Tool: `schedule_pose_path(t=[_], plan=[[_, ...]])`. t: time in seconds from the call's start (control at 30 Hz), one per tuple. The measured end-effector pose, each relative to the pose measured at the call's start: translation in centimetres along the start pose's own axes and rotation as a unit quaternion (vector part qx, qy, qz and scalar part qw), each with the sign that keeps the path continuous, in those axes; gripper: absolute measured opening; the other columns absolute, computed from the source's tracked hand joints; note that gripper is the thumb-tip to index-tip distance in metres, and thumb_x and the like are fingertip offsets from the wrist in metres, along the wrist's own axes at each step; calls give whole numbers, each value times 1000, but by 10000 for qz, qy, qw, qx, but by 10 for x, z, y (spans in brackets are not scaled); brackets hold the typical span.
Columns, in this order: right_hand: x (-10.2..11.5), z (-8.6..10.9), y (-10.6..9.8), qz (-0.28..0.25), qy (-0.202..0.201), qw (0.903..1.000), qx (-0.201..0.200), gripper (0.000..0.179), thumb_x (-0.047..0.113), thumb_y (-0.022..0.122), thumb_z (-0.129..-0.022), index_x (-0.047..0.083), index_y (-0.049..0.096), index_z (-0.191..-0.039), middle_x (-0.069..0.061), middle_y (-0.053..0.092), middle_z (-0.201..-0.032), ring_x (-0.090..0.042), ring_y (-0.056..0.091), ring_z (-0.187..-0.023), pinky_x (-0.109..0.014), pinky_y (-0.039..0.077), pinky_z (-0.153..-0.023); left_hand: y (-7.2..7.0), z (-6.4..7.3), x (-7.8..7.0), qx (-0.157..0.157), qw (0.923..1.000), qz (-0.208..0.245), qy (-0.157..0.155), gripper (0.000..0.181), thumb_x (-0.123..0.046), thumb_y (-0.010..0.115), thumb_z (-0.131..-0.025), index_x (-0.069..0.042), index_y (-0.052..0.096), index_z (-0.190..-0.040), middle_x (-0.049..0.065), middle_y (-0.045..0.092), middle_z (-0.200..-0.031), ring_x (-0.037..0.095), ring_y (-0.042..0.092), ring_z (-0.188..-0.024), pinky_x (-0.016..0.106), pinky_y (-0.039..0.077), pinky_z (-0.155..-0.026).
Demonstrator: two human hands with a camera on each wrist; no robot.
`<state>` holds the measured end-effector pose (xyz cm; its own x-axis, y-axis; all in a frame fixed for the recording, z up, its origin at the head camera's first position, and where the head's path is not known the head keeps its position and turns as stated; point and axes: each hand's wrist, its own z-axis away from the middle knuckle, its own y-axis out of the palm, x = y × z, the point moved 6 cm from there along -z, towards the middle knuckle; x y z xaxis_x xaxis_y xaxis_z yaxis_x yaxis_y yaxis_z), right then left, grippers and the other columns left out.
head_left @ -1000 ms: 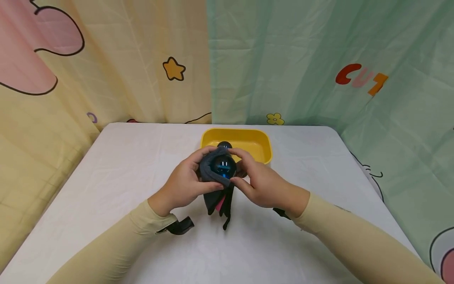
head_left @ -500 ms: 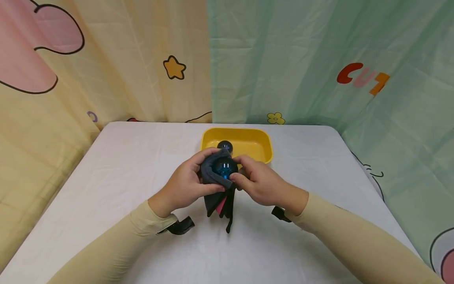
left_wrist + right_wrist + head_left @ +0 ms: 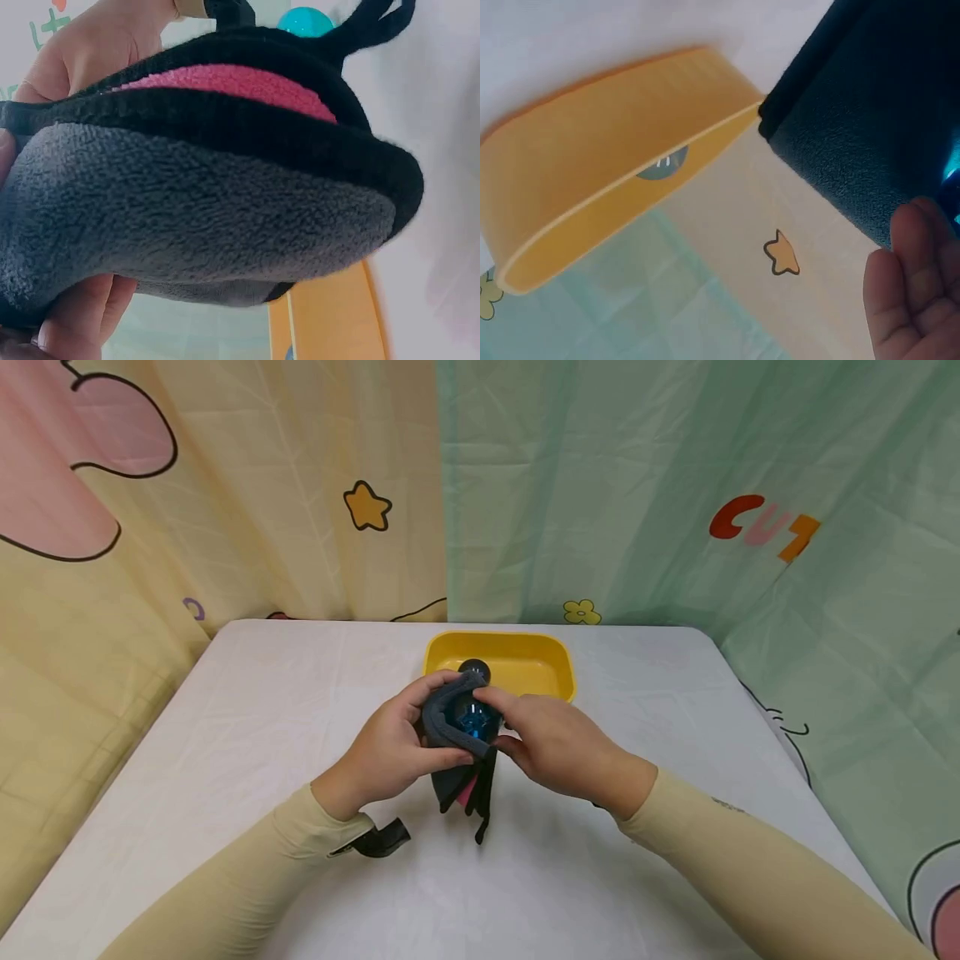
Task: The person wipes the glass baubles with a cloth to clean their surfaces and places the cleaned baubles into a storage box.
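Note:
My left hand [image 3: 382, 750] grips a grey fleece cloth [image 3: 437, 717] bent around a shiny blue ball [image 3: 477, 718], thumb along its near side. Black trim and a pink strip show below, with a thin black cord hanging down. The fleece fills the left wrist view, its pink inner layer [image 3: 232, 84] between black edges. From the right, my right hand [image 3: 573, 747] holds the ball, index finger over its top and thumb low at its side. In the right wrist view its fingertips [image 3: 915, 232] overlap the cloth's edge.
Behind the hands stands a yellow tray [image 3: 536, 672] with a dark shiny ball [image 3: 475, 671] at its near left. A white cloth covers the table [image 3: 300, 693]. Printed curtains [image 3: 585, 485] hang behind and at both sides.
My right hand has turned on the ball, its index finger now reaching over the top and its thumb lower. The left hand keeps its grip on the cloth in nearly the same place.

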<state>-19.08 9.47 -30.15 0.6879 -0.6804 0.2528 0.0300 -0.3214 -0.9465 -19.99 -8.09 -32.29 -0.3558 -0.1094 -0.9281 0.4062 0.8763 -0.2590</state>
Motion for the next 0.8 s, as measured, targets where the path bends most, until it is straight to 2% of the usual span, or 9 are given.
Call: schedule_pose_path(t=[0.07,0.13,0.2,0.27,0.37,0.47,0.57,0.7,0.8], plan=[[-2,-1,1,-103,108,9999,72,66,23,75,-99,10,42,-154,-5,76,-115,-18,72,-98,-35,63,-91,1,0,0,27,10000,13,15,83,4,86,-82,-12,46,-153,15,55,-150,31,67,-121,30,63,-93],[-4,0,4,-576,240,9979,161,64,24,72,-101,7,40,-154,-5,77,-113,-16,72,-95,-34,63,-87,2,1,0,31,10000,-31,49,81,4,86,-83,-12,47,-152,16,56,-149,31,68,-119,29,63,-91],[-8,1,7,-1302,400,9904,223,53,24,66,-105,4,42,-149,-5,77,-109,-15,70,-90,-31,63,-82,2,2,0,40,9999,-110,58,81,3,87,-83,-12,48,-152,16,58,-147,29,69,-115,28,64,-89],[-11,1,10,-1952,550,9789,229,44,27,59,-109,3,46,-143,-5,76,-101,-13,66,-84,-29,60,-75,3,2,0,56,9998,-186,49,81,2,87,-83,-12,47,-152,17,59,-146,28,69,-113,27,64,-88],[-11,2,12,-2399,541,9693,89,42,29,54,-111,4,47,-145,-4,74,-100,-12,62,-82,-26,58,-74,4,2,0,69,9998,-205,43,82,1,87,-83,-12,47,-153,17,59,-145,28,69,-113,28,64,-89],[-7,3,9,-2220,267,9746,-103,58,24,60,-109,6,32,-156,-3,74,-103,-12,64,-85,-28,60,-76,2,0,0,6,9999,-154,56,82,2,87,-83,-12,46,-152,15,58,-146,30,69,-116,29,63,-91],[-3,4,6,-1730,26,9849,-113,73,15,67,-104,10,21,-161,-6,74,-118,-14,70,-96,-32,63,-88,-2,-1,0,-79,9999,-103,63,82,3,87,-83,-12,46,-152,14,58,-147,30,68,-119,29,63,-92],[-2,2,3,-726,-34,9973,-58,71,16,72,-101,11,31,-159,-9,70,-132,-20,73,-109,-38,61,-99,-3,-1,0,-53,10000,-14,45,82,4,86,-83,-11,46,-152,15,57,-148,30,68,-119,29,62,-93],[-3,2,1,-327,-35,9994,-111,67,20,73,-100,8,38,-156,-9,73,-128,-22,73,-108,-39,62,-99,-1,-1,1,9,10000,68,24,82,5,86,-83,-10,45,-152,16,56,-149,31,68,-120,30,62,-94]])
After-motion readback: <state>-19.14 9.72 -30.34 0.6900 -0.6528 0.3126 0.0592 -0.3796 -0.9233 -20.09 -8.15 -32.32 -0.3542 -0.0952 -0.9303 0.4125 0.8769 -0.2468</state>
